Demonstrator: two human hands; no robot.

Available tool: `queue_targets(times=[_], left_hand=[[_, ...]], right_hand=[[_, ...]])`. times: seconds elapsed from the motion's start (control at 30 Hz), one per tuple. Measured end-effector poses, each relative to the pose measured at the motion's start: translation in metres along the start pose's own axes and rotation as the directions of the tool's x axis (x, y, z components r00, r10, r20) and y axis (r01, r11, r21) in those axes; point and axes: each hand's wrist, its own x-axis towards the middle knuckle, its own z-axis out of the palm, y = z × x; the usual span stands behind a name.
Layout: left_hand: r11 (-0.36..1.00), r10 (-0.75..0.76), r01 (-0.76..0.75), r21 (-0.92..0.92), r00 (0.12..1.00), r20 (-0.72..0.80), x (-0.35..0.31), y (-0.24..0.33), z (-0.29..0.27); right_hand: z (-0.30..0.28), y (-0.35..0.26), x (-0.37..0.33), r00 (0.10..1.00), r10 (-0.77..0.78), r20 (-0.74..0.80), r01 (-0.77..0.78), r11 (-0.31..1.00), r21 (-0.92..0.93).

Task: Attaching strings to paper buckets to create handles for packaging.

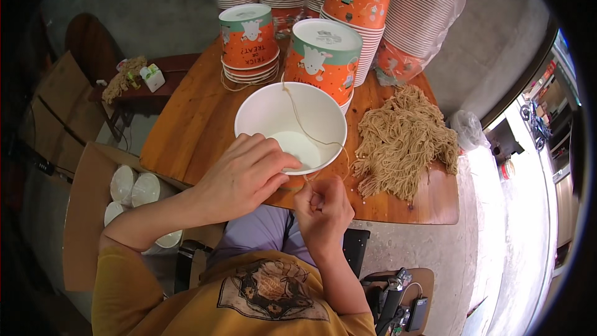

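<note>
A white-lined paper bucket (273,109) is tilted with its mouth toward me at the table's near edge. My left hand (252,171) grips its near rim, fingers inside and thumb outside. A thin tan cord (297,118) runs from the far rim down across the bucket's inside and over its right rim. Just below the near rim, my right hand (325,211) is closed in a pinch on the cord. Right of the bucket lies a large heap of tan cords (404,140).
Upside-down orange and green buckets (326,56) stand stacked behind, with a shorter stack (247,43) to their left. Tall bagged stacks (420,18) line the back of the wooden table (186,118). A cardboard box (87,224) with wrapped white stacks sits at lower left.
</note>
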Motion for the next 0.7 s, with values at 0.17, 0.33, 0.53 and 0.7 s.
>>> queue_targets(times=[0.17,0.33,0.53,0.7], left_hand=[[1.0,0.006,-0.006,-0.011,1.0,0.01,0.0009,0.0007,0.0009],[1.0,-0.006,0.006,-0.017,1.0,0.018,0.002,0.002,0.0014],[1.0,0.005,-0.005,-0.024,1.0,0.014,0.0032,0.0025,0.0022],[1.0,0.019,-0.019,-0.021,1.0,0.002,0.0033,0.0018,0.0037]], right_hand=[[-0.0015,0.0012,0.0001,1.0,0.001,0.016,-0.001,1.0,0.01],[-0.0019,0.0001,-0.0004,1.0,0.006,0.025,-0.006,1.0,0.018],[-0.0022,0.0008,0.0007,0.999,0.007,0.035,-0.007,1.0,-0.001],[-0.0019,0.0025,0.0034,1.0,0.023,-0.005,-0.023,0.999,0.034]])
